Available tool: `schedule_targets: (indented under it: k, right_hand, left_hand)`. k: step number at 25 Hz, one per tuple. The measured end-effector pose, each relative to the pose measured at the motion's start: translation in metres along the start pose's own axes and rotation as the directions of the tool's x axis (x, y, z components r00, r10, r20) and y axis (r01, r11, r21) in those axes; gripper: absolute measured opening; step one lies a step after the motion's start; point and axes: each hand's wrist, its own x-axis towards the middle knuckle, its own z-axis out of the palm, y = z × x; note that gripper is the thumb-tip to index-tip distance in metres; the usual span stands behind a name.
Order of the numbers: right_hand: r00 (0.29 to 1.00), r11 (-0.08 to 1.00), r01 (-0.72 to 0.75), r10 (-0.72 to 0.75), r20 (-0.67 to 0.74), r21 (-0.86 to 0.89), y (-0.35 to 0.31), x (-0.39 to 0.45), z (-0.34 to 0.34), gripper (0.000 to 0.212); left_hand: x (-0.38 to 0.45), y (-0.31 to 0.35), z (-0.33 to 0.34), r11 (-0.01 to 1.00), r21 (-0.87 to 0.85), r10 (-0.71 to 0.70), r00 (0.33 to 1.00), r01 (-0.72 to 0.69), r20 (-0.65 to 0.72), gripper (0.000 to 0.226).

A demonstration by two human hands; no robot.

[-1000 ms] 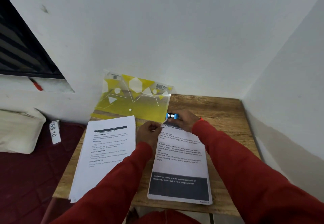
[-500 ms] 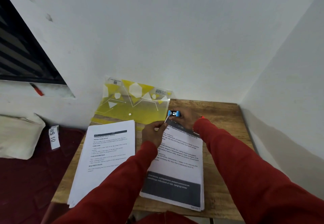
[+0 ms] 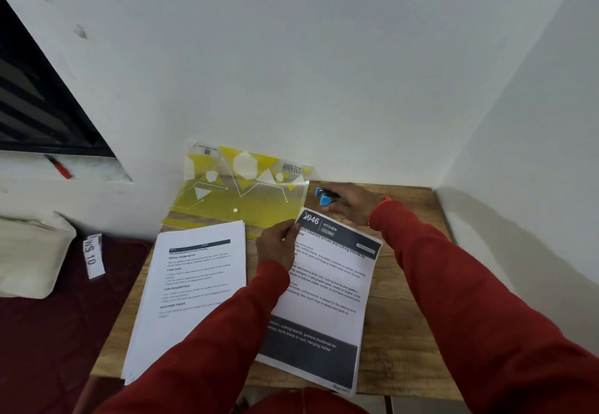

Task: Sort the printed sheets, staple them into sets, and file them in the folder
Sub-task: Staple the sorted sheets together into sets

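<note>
On the wooden table (image 3: pixel 402 287), the left hand (image 3: pixel 278 245) pinched the top left corner of a printed set of sheets (image 3: pixel 327 297), thumb and fingers curled over the paper's edge beside its dark header. The right hand (image 3: pixel 351 203) lay well apart from it at the table's back edge, fingers wrapped round a small blue stapler (image 3: pixel 324 197) that sat just beyond the set's top corner, clear of the paper. To the left lay a thicker stack of sheets (image 3: pixel 191 290), text side up, untouched. Behind both, a yellow patterned folder (image 3: pixel 240 193) leaned against the white wall (image 3: pixel 324 73), its lower edge resting on the table.
</note>
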Motion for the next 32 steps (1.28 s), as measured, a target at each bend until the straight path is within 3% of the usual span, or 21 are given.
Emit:
schedule_targets:
  k: [2, 3, 6, 8, 14, 19, 28, 32]
  right_hand:
    - [0.998, 0.990, -0.039, 0.046, 0.050, -0.138, -0.003, -0.004, -0.006, 0.051]
    - [0.994, 0.977, -0.060, 0.077, 0.073, -0.206, -0.010, -0.007, -0.010, 0.055]
    - [0.979, 0.967, -0.072, 0.115, 0.169, -0.245, -0.040, -0.023, -0.020, 0.055]
    - [0.992, 0.966, -0.032, 0.063, 0.114, -0.256, -0.013, -0.002, -0.011, 0.053]
    - [0.993, 0.962, 0.016, 0.017, 0.117, -0.274, -0.014, 0.001, -0.002, 0.047]
    - [0.992, 0.951, 0.034, 0.005, 0.126, -0.307, -0.015, 0.002, -0.003, 0.033]
    - [0.988, 0.924, 0.035, 0.024, 0.150, -0.382, -0.022, -0.001, -0.004, 0.032]
    - [0.972, 0.891, -0.127, 0.199, 0.124, -0.436, -0.022, -0.008, -0.008, 0.047]
  left_hand:
    - [-0.001, 0.002, -0.001, 1.000, -0.011, -0.002, 1.000, 0.002, 0.007, 0.022]
    - [-0.002, 0.004, -0.002, 1.000, -0.018, -0.001, 1.000, 0.001, 0.008, 0.023]
    - [-0.005, 0.004, -0.003, 0.999, -0.038, 0.017, 1.000, -0.018, -0.004, 0.025]
    - [-0.007, 0.003, -0.004, 0.999, -0.023, 0.048, 0.999, -0.048, -0.013, 0.025]
    - [-0.012, 0.006, -0.007, 0.995, 0.030, 0.094, 0.995, -0.095, 0.008, 0.026]
    - [-0.012, 0.008, -0.008, 0.992, 0.050, 0.115, 0.993, -0.116, 0.019, 0.027]
    - [-0.014, 0.008, -0.008, 0.986, 0.070, 0.149, 0.988, -0.152, 0.046, 0.025]
    - [-0.015, 0.007, -0.005, 0.985, 0.052, 0.162, 0.985, -0.165, 0.058, 0.026]
